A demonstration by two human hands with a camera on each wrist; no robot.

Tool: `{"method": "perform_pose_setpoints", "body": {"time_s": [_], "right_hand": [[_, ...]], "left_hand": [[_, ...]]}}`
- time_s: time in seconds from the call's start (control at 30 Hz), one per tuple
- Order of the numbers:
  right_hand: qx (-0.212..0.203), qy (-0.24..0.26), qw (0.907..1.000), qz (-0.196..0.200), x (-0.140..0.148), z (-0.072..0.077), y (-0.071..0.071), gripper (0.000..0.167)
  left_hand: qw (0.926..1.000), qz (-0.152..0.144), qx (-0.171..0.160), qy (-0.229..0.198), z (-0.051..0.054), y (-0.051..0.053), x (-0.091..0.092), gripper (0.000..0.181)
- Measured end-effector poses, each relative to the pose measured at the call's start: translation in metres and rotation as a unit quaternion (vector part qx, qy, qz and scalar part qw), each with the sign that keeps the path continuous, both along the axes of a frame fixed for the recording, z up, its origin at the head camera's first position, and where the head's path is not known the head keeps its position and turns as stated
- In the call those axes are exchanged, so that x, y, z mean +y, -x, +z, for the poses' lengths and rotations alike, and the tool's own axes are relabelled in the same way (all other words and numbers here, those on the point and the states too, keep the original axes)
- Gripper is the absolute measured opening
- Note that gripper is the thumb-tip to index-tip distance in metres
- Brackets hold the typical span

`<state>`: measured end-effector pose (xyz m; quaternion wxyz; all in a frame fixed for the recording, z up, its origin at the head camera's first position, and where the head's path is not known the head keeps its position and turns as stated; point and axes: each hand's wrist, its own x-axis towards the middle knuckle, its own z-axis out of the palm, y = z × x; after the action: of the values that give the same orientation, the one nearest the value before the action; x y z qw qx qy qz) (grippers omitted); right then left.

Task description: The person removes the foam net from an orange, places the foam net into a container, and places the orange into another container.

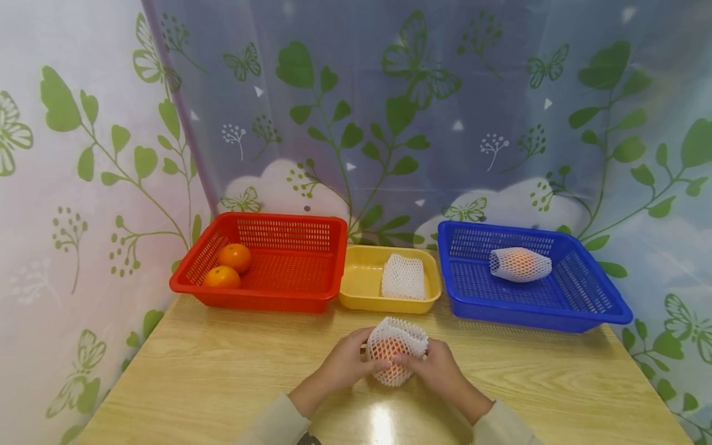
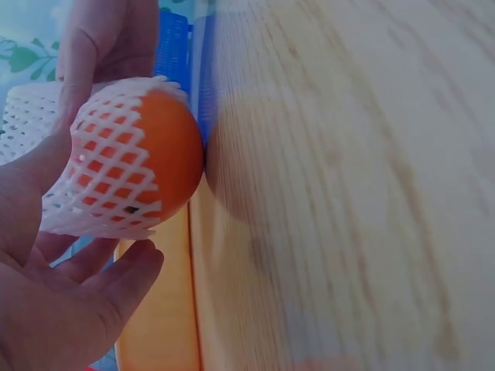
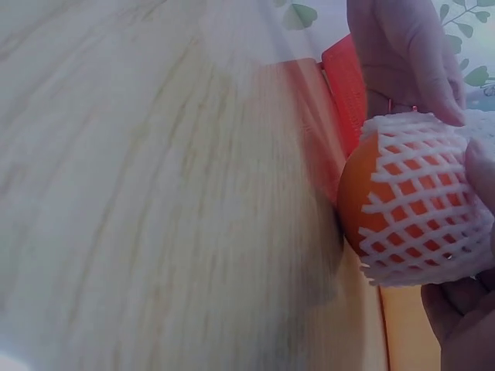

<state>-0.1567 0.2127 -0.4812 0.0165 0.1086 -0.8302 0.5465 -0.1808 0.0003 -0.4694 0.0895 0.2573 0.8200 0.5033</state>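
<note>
Just in front of the yellow basket, an orange [image 2: 176,154] sits partly inside a white foam net sleeve [image 1: 411,335]. Its bare end shows low against the tabletop in both wrist views. My left hand [image 1: 347,361] holds the sleeved orange from the left, thumb on the net and fingers around the side. From the right, my right hand [image 1: 439,371] grips it too, its thumb across the front of the net. In the head view the sleeve's loose upper part stands above the fruit. Some fingertips are hidden behind the sleeve.
A red basket [image 1: 267,301] at back left holds two bare oranges [image 1: 235,257]. The small yellow basket [image 1: 356,303] in the middle holds white foam net sleeves [image 1: 403,277]. At back right, a blue basket [image 1: 534,316] contains a sleeved orange [image 1: 520,264]. A patterned curtain hangs behind.
</note>
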Motion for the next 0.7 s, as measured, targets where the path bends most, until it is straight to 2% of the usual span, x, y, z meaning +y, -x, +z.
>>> {"method": "perform_pose_setpoints", "body": {"time_s": [0.17,0.37,0.7], "right_hand": [[0.016,0.011,0.9998,-0.008,0.0002,0.0034,0.0008,0.029],[0.020,-0.001,0.9998,-0.005,-0.0010,0.0041,0.0006,0.030],[-0.032,-0.013,0.9990,-0.030,-0.0039,-0.0022,0.0002,0.050]], "left_hand": [[1.0000,-0.007,0.003,-0.001,-0.0021,-0.0004,0.0002,0.061],[0.9999,-0.010,0.008,0.009,-0.0033,0.0001,-0.0004,0.059],[0.9997,-0.006,0.015,0.017,-0.0049,-0.0001,-0.0033,0.055]]}}
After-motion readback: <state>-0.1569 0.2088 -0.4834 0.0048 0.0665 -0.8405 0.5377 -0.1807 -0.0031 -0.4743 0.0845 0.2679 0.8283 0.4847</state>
